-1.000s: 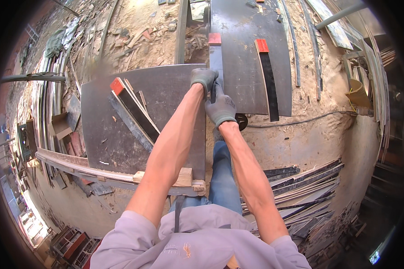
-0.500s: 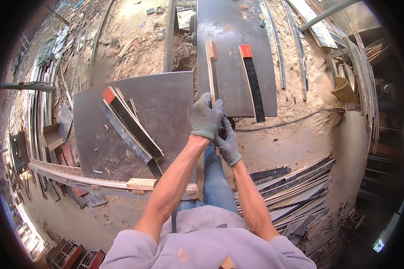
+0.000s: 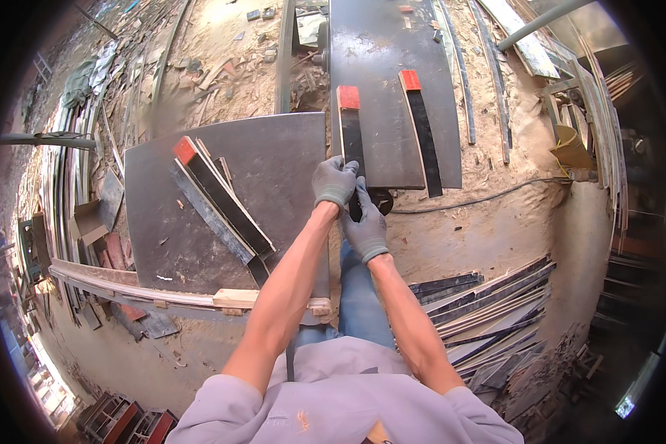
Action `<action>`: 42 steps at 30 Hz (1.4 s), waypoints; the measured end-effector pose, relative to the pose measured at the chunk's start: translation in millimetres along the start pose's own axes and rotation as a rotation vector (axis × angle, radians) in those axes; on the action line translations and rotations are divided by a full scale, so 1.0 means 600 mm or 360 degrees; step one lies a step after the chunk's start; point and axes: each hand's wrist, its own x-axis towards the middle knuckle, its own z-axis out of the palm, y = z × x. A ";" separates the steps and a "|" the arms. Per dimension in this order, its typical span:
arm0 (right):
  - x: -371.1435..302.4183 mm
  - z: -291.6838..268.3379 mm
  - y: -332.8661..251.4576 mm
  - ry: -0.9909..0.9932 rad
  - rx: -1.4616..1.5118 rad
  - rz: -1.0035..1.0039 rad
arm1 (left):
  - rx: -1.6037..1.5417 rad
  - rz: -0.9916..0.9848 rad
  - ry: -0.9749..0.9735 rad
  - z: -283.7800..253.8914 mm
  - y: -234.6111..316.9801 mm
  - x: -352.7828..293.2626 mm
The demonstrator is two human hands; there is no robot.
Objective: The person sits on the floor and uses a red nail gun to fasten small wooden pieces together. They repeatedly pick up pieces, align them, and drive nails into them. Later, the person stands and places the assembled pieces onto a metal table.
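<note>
Both my hands wear grey gloves and grip the near end of a black-faced plywood strip (image 3: 352,135) with a red far end. My left hand (image 3: 334,182) is closed around its left side. Just nearer, my right hand (image 3: 365,226) wraps the strip's near end, partly hiding it. The strip lies over the dark metal table (image 3: 392,167), its black face up. To its right on that table rests a second black strip (image 3: 425,140) with a red end, apart from both hands.
Several strips (image 3: 226,194), one red-ended, lie on the dark left panel (image 3: 152,248). A wooden rail (image 3: 140,293) edges that panel. Stacked strips (image 3: 488,311) lie on the ground to the right. A cable (image 3: 481,198) crosses the dirt; wood scraps litter the far ground.
The held strip has been turned from its edge to show its black face, and its red end has come slightly nearer. My right hand has moved a little left and nearer.
</note>
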 end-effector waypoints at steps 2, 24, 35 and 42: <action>0.013 0.008 -0.008 -0.0108 -0.0254 0.0160 | -0.0085 -0.0109 -0.0050 0.007 -0.016 0.021; 0.109 0.052 -0.031 -0.0002 -0.0448 0.0048 | -0.0288 -0.0256 -0.0049 0.002 -0.019 0.126; 0.146 0.050 -0.057 0.0013 -0.0450 -0.0019 | -0.0424 -0.0250 -0.0071 0.017 -0.028 0.192; 0.170 0.048 -0.060 0.0051 -0.0423 -0.0018 | -0.0329 -0.0190 -0.0029 0.016 -0.004 0.210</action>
